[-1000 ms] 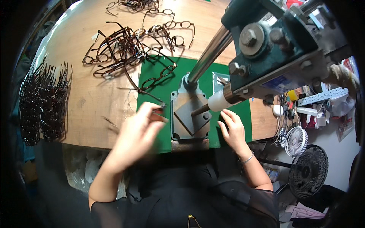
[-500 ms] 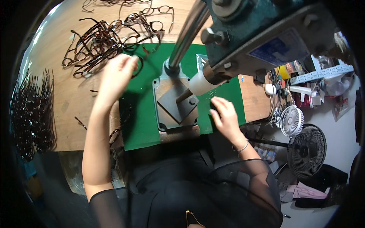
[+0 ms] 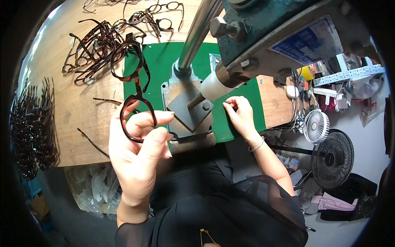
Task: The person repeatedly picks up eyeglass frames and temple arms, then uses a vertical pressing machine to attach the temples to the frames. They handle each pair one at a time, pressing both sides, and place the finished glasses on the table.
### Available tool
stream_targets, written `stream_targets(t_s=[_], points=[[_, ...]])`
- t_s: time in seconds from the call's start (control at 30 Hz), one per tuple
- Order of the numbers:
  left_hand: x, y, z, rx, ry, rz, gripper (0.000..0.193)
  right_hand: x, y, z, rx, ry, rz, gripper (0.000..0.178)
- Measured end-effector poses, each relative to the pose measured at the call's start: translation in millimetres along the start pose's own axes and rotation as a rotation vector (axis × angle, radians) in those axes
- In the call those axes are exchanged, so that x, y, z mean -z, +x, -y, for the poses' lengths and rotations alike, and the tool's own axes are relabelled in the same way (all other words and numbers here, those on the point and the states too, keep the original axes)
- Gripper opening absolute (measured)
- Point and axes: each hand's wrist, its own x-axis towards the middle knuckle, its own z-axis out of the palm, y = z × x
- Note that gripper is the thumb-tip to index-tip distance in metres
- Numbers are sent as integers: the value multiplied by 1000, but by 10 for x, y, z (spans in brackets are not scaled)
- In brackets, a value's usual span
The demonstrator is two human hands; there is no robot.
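Note:
My left hand [image 3: 138, 164] holds up a tortoiseshell eyeglass frame [image 3: 142, 64], its fingers closed around the lower rim. The frame stands on end, with one round rim above the other. On the green mat [image 3: 253, 113], right of a hand press, rests my right hand [image 3: 239, 115]. Its thumb and forefinger are pressed together; anything between them is too small to make out. A diamond-shaped metal plate [image 3: 187, 101] lies on the press base [image 3: 175, 133], with a rod under a white collar [image 3: 214, 86] meeting it.
The press head [image 3: 284, 45] and its steel column [image 3: 197, 37] loom over the mat. Tangled eyeglass frames [image 3: 101, 45] pile up at the back left. Dark glasses parts [image 3: 33, 127] stand bundled at far left. Two loose temple arms [image 3: 92, 142] lie nearby. Fans [image 3: 332, 158] are at right.
My left hand has come back from the pile toward me, lifting an eyeglass frame. My right hand has shifted slightly, and its fingers have drawn together.

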Motion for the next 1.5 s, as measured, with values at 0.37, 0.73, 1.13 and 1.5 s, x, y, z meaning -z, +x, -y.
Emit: stream_targets(t_s=[0.37,0.73,1.13,1.5], points=[[-100,-38,239,-134,163,375,87,479,131,762,-93,392,300,8],[-87,-83,228,-10,163,425,82,500,202,1443,682,457,428,15],[-110,-66,225,13,83,477,82,536,205,1380,551,598,515,16],[-100,-70,189,39,64,497,82,567,164,1429,470,636,528,14]])
